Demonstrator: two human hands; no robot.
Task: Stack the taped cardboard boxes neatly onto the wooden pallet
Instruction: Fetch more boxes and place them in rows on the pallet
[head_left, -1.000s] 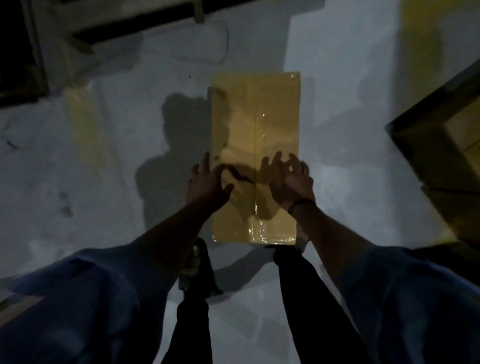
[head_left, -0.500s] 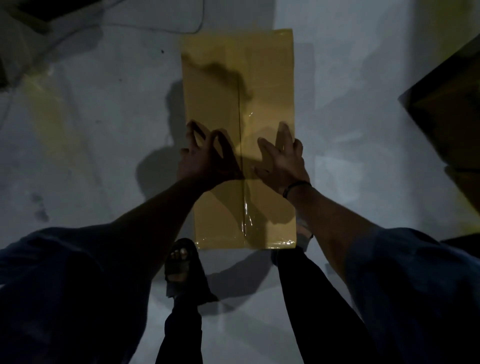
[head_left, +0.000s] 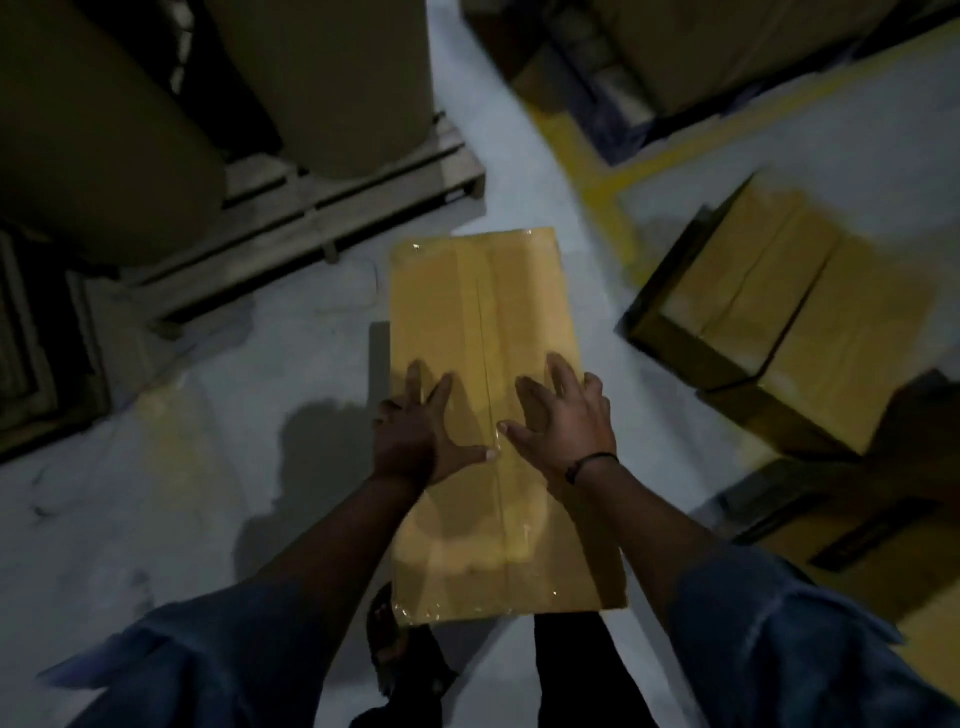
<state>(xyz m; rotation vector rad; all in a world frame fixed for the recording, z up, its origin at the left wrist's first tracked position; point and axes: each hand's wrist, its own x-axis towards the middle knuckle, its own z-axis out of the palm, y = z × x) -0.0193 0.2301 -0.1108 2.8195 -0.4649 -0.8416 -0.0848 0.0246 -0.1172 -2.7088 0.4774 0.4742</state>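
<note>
Half a second before, I had seen only the taped box (head_left: 488, 312) on bare floor. Now my view had swung up, and the wooden pallet (head_left: 332, 208) showed at ten o'clock under big brown loads (head_left: 358, 78), with more taped boxes (head_left: 769, 322) at two o'clock, so I judged the carry was near. The box stood at twelve o'clock just ahead of my feet, with my left hand (head_left: 415, 441) and right hand (head_left: 561, 421) on its top, fingers (head_left: 558, 371) spread apart either side of the glossy tape seam (head_left: 485, 322); I could read no brand, label or writing.
</note>
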